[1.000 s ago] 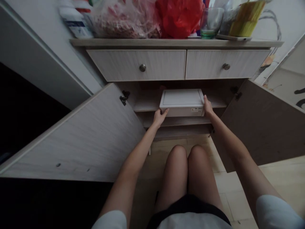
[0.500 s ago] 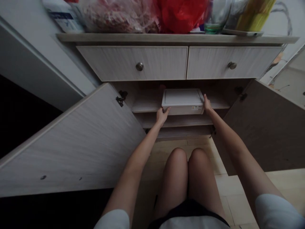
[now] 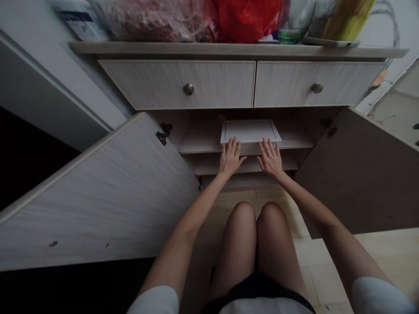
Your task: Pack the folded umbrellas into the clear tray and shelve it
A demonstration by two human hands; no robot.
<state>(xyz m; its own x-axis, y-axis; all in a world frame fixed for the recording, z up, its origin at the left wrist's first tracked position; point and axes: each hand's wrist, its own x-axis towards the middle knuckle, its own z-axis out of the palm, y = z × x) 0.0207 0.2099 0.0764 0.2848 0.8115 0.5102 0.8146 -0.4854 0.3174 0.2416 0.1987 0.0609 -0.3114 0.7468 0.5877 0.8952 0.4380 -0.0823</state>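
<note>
A pale cabinet stands before me, its two doors swung wide, leaving room to reach inside. Its upper shelf carries a white box lying flat near the front edge. My left hand and right hand grasp nothing; both spread flat at the box's front, apparently for even pressure.

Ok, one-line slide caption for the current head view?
Left hand and right hand, both open, at the front of a white box on the upper shelf of an open cabinet.
</note>
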